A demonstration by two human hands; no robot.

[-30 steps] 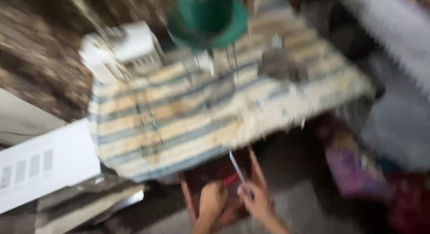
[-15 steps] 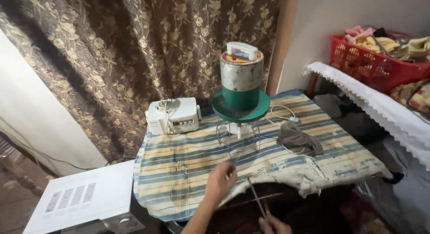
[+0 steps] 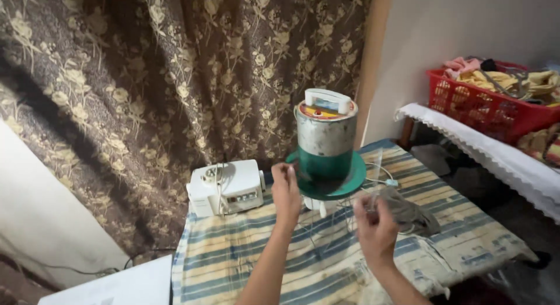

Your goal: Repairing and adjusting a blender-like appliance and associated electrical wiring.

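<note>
Head view: the person's left hand (image 3: 286,193) is raised over the striped cloth (image 3: 245,252) that covers the table, its fingers curled together near the green base (image 3: 344,179) of a metal canister (image 3: 326,138) with a white handle on top. Whether those fingers pinch anything cannot be told. The right hand (image 3: 375,228) is lifted just right of the canister, thumb and fingers pinched on a thin clear tube (image 3: 376,171) that stands nearly upright. A white device (image 3: 226,187) sits on the cloth left of the left hand, before a flowered brown curtain (image 3: 146,89). A red basket (image 3: 490,103) of clothes stands well apart at right.
</note>
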